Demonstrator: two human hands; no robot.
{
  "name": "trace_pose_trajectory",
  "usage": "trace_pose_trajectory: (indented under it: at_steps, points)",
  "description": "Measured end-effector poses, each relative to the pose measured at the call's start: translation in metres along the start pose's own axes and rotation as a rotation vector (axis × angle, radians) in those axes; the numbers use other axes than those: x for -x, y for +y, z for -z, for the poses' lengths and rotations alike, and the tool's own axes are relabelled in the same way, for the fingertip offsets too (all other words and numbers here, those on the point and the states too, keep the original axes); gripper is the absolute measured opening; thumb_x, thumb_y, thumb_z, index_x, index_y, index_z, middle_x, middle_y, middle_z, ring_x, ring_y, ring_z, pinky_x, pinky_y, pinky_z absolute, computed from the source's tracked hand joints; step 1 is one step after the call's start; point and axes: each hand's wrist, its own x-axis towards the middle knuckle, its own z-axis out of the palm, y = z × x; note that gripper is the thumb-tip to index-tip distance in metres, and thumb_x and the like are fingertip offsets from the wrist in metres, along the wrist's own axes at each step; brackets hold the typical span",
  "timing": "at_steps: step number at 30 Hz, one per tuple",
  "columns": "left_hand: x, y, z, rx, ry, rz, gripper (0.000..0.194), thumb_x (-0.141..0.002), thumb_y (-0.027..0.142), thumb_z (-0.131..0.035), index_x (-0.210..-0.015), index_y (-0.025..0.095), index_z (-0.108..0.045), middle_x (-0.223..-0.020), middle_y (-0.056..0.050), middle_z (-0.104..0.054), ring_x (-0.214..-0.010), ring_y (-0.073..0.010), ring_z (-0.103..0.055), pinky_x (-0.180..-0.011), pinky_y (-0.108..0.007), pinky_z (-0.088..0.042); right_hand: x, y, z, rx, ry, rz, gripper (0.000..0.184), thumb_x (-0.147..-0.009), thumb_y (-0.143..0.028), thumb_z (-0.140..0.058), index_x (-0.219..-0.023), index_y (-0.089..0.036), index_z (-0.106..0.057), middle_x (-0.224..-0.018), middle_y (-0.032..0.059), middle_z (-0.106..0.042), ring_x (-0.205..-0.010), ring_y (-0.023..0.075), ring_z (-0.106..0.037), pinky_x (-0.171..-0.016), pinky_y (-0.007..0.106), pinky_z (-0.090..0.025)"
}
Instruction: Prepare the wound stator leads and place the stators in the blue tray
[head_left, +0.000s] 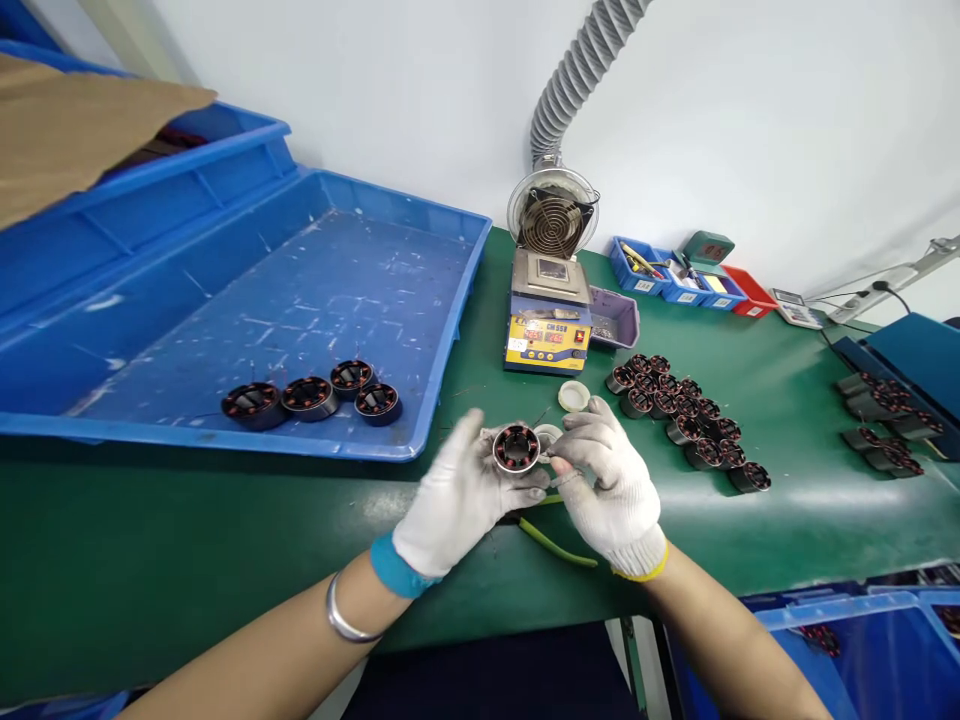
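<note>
My left hand (456,500), in a white glove with a blue cuff, holds a motor stator (517,467), a dark ring with copper-red windings inside and a silvery rim. Its open face is turned up towards me. My right hand (611,490), gloved in white with a yellow-edged cuff, is closed in a pinch right beside the stator. What its fingertips grip is too small to make out; a thin wire sticks up near there. Under the hands lies a cutting tool with green handles (559,545), its head hidden. A small round white dish (547,436) shows partly behind the fingers.
A blue tray (450,345) on the left holds several stators (309,398). More stators (684,405) stand in rows to the right. Behind my hands are a yellow-fronted solder pot (546,340), a white lid (574,396), a purple bin (615,320) and a fume hose (581,70).
</note>
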Motion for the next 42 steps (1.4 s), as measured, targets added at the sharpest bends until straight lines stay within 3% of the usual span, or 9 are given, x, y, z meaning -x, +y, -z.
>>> trace_pose_trajectory:
  at_steps: [2, 5, 9, 15, 20, 23, 27, 34, 42]
  points:
    - [0.001, 0.007, -0.003, 0.086, -0.003, 0.009, 0.048, -0.085, 0.062, -0.054, -0.082, 0.015, -0.063, -0.098, -0.014, -0.069, -0.089, -0.028, -0.067, -0.078, -0.045, -0.057, -0.011, -0.006, 0.006, -0.037, -0.04, 0.015, 0.008, -0.084, -0.016, -0.055, -0.083, -0.022, -0.06, -0.083, 0.003, -0.068, -0.1, 0.023, -0.065, -0.107, 0.054, -0.039]
    - [-0.002, 0.007, -0.001, 0.019, 0.036, 0.06, 0.042, -0.084, 0.055, -0.06, -0.069, 0.016, -0.058, -0.073, -0.008, -0.067, -0.068, -0.0207, -0.067, -0.063, -0.033, -0.057, -0.026, -0.017, 0.015, -0.06, -0.239, 0.079, 0.006, -0.084, -0.017, -0.056, -0.081, -0.021, -0.059, -0.085, 0.004, -0.068, -0.104, 0.0225, -0.064, -0.11, 0.052, -0.037]
    - [-0.002, -0.006, 0.005, -0.277, -0.119, 0.275, 0.037, -0.084, 0.051, -0.062, -0.085, 0.015, -0.065, -0.063, -0.007, -0.065, -0.049, -0.0184, -0.06, -0.039, -0.025, -0.045, -0.039, -0.027, 0.022, 0.095, -0.432, 0.177, 0.008, -0.084, -0.018, -0.056, -0.081, -0.021, -0.062, -0.086, 0.0038, -0.069, -0.108, 0.0225, -0.062, -0.115, 0.053, -0.03]
    - [-0.002, 0.006, -0.002, 0.012, 0.07, -0.091, 0.025, -0.087, 0.042, -0.06, -0.078, 0.018, -0.062, -0.074, -0.004, -0.066, -0.073, -0.0198, -0.067, -0.068, -0.034, -0.057, -0.052, -0.039, 0.032, 0.24, -0.42, 0.264, 0.006, -0.081, -0.019, -0.058, -0.08, -0.022, -0.063, -0.085, 0.0045, -0.068, -0.109, 0.0255, -0.061, -0.116, 0.059, -0.023]
    - [-0.007, 0.003, 0.004, -0.098, -0.102, 0.208, 0.043, -0.091, 0.054, -0.048, -0.082, 0.015, -0.063, -0.068, -0.005, -0.063, -0.059, -0.0209, -0.065, -0.055, -0.034, -0.055, -0.055, -0.043, 0.029, 0.198, -0.474, 0.284, 0.007, -0.081, -0.019, -0.058, -0.077, -0.021, -0.064, -0.085, 0.0048, -0.068, -0.108, 0.0255, -0.061, -0.117, 0.056, -0.025]
    - [-0.006, -0.006, 0.01, -0.252, -0.209, 0.174, 0.042, -0.091, 0.054, -0.05, -0.086, 0.015, -0.065, -0.066, -0.004, -0.062, -0.046, -0.0171, -0.059, -0.042, -0.029, -0.049, -0.05, -0.036, 0.029, 0.203, -0.465, 0.256, 0.009, -0.081, -0.018, -0.056, -0.078, -0.021, -0.063, -0.083, 0.0043, -0.067, -0.108, 0.025, -0.061, -0.115, 0.057, -0.026]
    - [-0.001, -0.011, 0.01, -0.355, -0.219, -0.115, 0.041, -0.078, 0.047, -0.073, -0.103, 0.016, -0.066, -0.082, -0.004, -0.066, -0.06, -0.0138, -0.061, -0.052, -0.025, -0.052, -0.037, -0.02, 0.034, 0.046, -0.332, 0.083, 0.006, -0.079, -0.015, -0.06, -0.077, -0.02, -0.062, -0.082, 0.0042, -0.067, -0.107, 0.025, -0.063, -0.112, 0.055, -0.032]
    - [0.009, -0.016, 0.007, -0.486, -0.18, -0.337, 0.04, -0.081, 0.033, -0.073, -0.119, 0.025, -0.062, -0.118, -0.008, -0.065, -0.081, -0.0137, -0.062, -0.069, -0.025, -0.052, 0.006, 0.01, 0.018, -0.549, 0.12, -0.708, 0.015, -0.083, -0.034, -0.064, -0.076, -0.021, -0.065, -0.08, 0.004, -0.069, -0.102, 0.0242, -0.065, -0.091, 0.039, -0.051]
    - [0.013, -0.017, 0.016, -0.403, -0.221, -0.247, 0.035, -0.081, 0.035, -0.067, -0.115, 0.023, -0.067, -0.095, -0.005, -0.068, -0.067, -0.0139, -0.057, -0.057, -0.026, -0.047, 0.025, 0.002, 0.003, -0.473, -0.154, -0.564, 0.025, -0.089, -0.03, -0.057, -0.11, -0.022, -0.067, -0.124, 0.0079, -0.064, -0.121, 0.023, -0.056, -0.103, 0.039, -0.046]
